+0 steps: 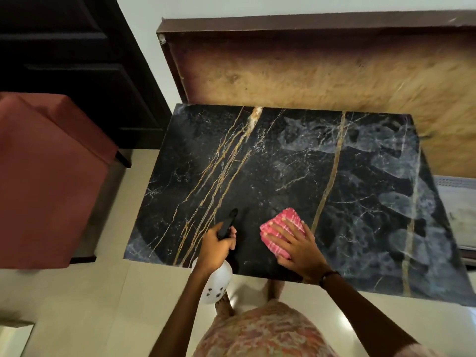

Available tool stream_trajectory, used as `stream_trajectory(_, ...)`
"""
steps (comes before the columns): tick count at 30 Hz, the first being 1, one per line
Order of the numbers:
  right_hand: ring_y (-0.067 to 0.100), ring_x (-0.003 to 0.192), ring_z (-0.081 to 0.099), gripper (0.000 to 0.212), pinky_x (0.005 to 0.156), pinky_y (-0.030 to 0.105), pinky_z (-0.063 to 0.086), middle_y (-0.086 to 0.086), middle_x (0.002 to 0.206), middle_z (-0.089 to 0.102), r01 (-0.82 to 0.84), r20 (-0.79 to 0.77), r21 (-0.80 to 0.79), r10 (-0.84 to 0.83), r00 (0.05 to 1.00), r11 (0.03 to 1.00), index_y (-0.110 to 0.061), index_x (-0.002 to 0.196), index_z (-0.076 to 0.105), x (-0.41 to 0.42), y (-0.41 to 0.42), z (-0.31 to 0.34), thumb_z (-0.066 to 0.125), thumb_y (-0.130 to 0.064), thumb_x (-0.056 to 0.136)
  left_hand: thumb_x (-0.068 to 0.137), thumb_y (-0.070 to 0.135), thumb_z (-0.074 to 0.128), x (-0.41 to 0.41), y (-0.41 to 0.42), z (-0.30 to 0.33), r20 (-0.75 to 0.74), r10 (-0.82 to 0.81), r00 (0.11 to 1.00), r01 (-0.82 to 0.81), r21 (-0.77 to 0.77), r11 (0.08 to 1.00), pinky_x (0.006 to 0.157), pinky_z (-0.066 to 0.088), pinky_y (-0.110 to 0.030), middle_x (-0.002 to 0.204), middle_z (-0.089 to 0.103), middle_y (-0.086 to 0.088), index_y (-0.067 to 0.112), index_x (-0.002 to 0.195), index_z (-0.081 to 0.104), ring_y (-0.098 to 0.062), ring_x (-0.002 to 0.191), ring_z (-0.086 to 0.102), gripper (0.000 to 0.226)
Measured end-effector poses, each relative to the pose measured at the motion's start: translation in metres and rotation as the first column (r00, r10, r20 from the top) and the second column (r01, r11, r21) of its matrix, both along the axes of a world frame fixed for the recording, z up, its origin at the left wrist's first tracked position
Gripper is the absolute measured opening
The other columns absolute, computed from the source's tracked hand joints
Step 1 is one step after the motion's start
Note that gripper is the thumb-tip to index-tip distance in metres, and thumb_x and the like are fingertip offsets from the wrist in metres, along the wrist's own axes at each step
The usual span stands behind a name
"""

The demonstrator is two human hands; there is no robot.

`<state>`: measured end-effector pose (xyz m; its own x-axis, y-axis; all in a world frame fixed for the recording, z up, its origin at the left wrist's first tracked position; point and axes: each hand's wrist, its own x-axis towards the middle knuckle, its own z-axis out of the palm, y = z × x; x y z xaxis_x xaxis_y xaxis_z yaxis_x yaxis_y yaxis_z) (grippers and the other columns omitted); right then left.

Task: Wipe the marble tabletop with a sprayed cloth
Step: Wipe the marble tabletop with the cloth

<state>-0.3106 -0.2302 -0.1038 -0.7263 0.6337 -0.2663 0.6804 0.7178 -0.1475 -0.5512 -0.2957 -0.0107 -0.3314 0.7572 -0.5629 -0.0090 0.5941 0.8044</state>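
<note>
Left grip [217, 244]: curled round bottle [219, 279], lower centre.
Right grip [296, 246]: fingers flat, pressing cloth [279, 229] on surface [257, 163].

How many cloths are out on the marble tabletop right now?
1: a pink cloth lies near the front edge of the marble tabletop, pressed flat under the right hand. No other cloth shows; the head view cuts off the table's right end.

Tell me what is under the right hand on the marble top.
A folded pink cloth lies flat under the right hand, pressed onto the marble tabletop. The fingers cover its middle, and the marble beneath the cloth is hidden.
</note>
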Motion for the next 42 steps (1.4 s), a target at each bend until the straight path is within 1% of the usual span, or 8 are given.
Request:
stream_trajectory(4, 0.035, 0.142, 0.024, 0.062, 0.107, 0.072, 0.01, 0.003, 0.152, 0.037, 0.118, -0.102, -0.088, -0.126, 0.987, 0.989, -0.032, 0.144, 0.039, -0.049, 0.015, 0.006, 0.053, -0.048, 0.085, 0.072, -0.012, 0.052, 0.013, 0.013, -0.002, -0.013, -0.03, 0.999, 0.03, 0.006, 1.0, 0.042, 0.035, -0.02, 0.062, 0.055, -0.005, 0.013, 0.078, 0.062, -0.012, 0.047, 0.044, 0.028)
stream_trajectory(9, 0.028, 0.139, 0.036, 0.054, 0.107, 0.069, 0.024, -0.003, 0.148, 0.043, -0.232, -0.061, -0.006, 0.231, 0.971, 0.973, -0.04, 0.139, 0.041, -0.03, 0.005, -0.001, 0.041, -0.054, 0.086, 0.069, -0.014, 0.051, 0.027, 0.035, -0.005, -0.011, -0.042, 0.999, 0.042, 0.021, 0.999, 0.04, 0.036, -0.018, 0.06, 0.055, -0.005, 0.009, 0.075, 0.061, -0.007, 0.043, 0.046, 0.027)
stream_trajectory(12, 0.023, 0.14, 0.035, 0.056, 0.112, 0.063, 0.018, -0.01, 0.15, 0.04, -0.343, -0.059, -0.002, 0.342, 0.938, 0.939, -0.046, 0.143, 0.031, 0.016, 0.008, -0.012, 0.04, -0.058, 0.089, 0.069, -0.015, 0.052, 0.031, 0.048, -0.007, -0.022, -0.054, 0.998, 0.054, 0.006, 0.999, 0.04, 0.035, -0.019, 0.064, 0.057, -0.005, 0.009, 0.078, 0.062, -0.01, 0.046, 0.045, 0.028)
stream_trajectory(17, 0.026, 0.136, 0.041, 0.06, 0.111, 0.06, 0.024, -0.004, 0.148, 0.044, -0.265, -0.008, 0.022, 0.265, 0.964, 0.964, -0.043, 0.142, 0.036, 0.05, 0.07, -0.006, 0.043, -0.057, 0.084, 0.074, -0.012, 0.052, 0.037, 0.067, -0.007, -0.04, -0.052, 0.998, 0.052, -0.003, 0.999, 0.04, 0.036, -0.017, 0.065, 0.056, -0.007, 0.007, 0.085, 0.062, -0.011, 0.047, 0.046, 0.024)
stream_trajectory(25, 0.034, 0.146, 0.014, 0.06, 0.108, 0.073, 0.009, 0.003, 0.157, 0.027, -0.025, -0.078, -0.078, 0.019, 0.997, 0.997, -0.032, 0.146, 0.033, -0.048, 0.12, 0.003, 0.05, -0.047, 0.09, 0.069, -0.009, 0.053, 0.045, 0.091, -0.006, -0.049, -0.017, 0.999, 0.017, -0.012, 1.0, 0.04, 0.034, -0.019, 0.06, 0.054, -0.008, 0.005, 0.08, 0.062, -0.013, 0.046, 0.044, 0.02)
stream_trajectory(32, 0.026, 0.142, 0.029, 0.058, 0.113, 0.063, 0.014, -0.006, 0.152, 0.038, -0.414, -0.079, 0.045, 0.417, 0.906, 0.909, -0.04, 0.142, 0.036, 0.0, 0.113, -0.006, 0.04, -0.058, 0.086, 0.063, -0.01, 0.053, 0.042, 0.116, -0.007, 0.0, -0.022, 1.0, 0.022, -0.001, 1.0, 0.042, 0.033, -0.022, 0.062, 0.055, -0.005, 0.01, 0.075, 0.063, -0.014, 0.048, 0.042, 0.025)
stream_trajectory(37, 0.028, 0.139, 0.034, 0.063, 0.11, 0.061, 0.023, -0.002, 0.15, 0.04, -0.142, -0.039, 0.023, 0.143, 0.989, 0.99, -0.04, 0.143, 0.034, 0.031, 0.165, 0.0, 0.043, -0.058, 0.083, 0.067, -0.015, 0.052, 0.034, 0.141, -0.012, 0.041, -0.044, 0.998, 0.044, -0.01, 0.999, 0.042, 0.034, -0.02, 0.066, 0.055, -0.006, 0.011, 0.077, 0.062, -0.011, 0.047, 0.044, 0.03)
stream_trajectory(42, 0.028, 0.146, 0.014, 0.063, 0.112, 0.067, 0.009, -0.001, 0.157, 0.025, 0.144, -0.079, -0.05, -0.148, 0.986, 0.988, -0.035, 0.146, 0.033, -0.043, 0.207, 0.004, 0.037, -0.058, 0.088, 0.066, -0.015, 0.052, 0.018, 0.175, -0.016, 0.041, -0.046, 0.998, 0.046, -0.003, 0.999, 0.044, 0.034, -0.019, 0.071, 0.057, -0.004, 0.01, 0.078, 0.063, -0.012, 0.051, 0.045, 0.031)
